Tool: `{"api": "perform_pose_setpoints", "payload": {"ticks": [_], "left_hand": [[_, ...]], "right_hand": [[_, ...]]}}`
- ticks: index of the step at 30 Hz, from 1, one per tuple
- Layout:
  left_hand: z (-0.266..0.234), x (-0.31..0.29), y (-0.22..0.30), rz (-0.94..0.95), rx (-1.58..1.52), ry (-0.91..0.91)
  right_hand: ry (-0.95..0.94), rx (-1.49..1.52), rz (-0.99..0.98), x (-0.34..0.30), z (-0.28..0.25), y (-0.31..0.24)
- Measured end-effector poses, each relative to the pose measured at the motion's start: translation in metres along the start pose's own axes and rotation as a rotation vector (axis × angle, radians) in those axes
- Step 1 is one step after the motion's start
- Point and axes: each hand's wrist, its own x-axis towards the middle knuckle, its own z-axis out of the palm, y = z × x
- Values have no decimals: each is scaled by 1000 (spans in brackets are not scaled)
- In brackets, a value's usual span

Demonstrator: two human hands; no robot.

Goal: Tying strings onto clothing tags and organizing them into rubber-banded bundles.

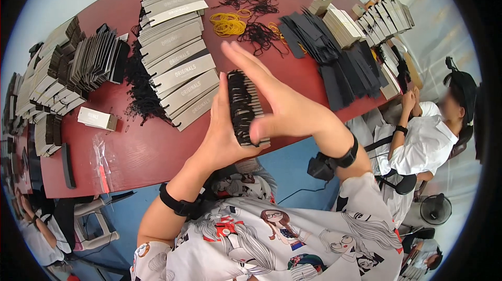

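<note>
A thick stack of hang tags [254,100] stands on edge in my left hand [217,126], above the table's front edge. Black strings lie bunched along its upward side. My left thumb runs up along its left side, and the other left fingers are mostly hidden. Over the right side of the stack is my right hand [280,100], its fingers stretched out and its thumb at the stack's near end. Whether that thumb presses on the stack I cannot tell. Just beyond my hands lies a long overlapping row of grey tags [183,66] with black strings along its left side.
The red table [149,163] also bears yellow rubber bands [228,23], loose black strings [260,36], dark strips [342,69], tag stacks [57,82] at left and a small tag bundle [96,118]. A person [418,134] sits at the right; others are at the lower edges.
</note>
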Motion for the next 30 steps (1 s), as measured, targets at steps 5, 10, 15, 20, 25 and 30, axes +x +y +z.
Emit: {"api": "perform_pose_setpoints", "payload": {"ticks": [5, 10, 15, 20, 25, 30], "left_hand": [[2, 6, -9, 241, 115, 61], [3, 12, -17, 231, -72, -44], [1, 5, -12, 122, 28, 25], [3, 9, -7, 146, 6, -31], [-1, 7, -8, 151, 103, -35], [-14, 0, 8, 85, 160, -69]], "right_hand": [[94, -659, -80, -11, 18, -38], [15, -704, -56, -9, 33, -19], [10, -410, -105, -8, -9, -14], [-65, -225, -158, -16, 1, 26], [151, 23, -165, -21, 21, 42], [120, 52, -153, -17, 22, 37]]}}
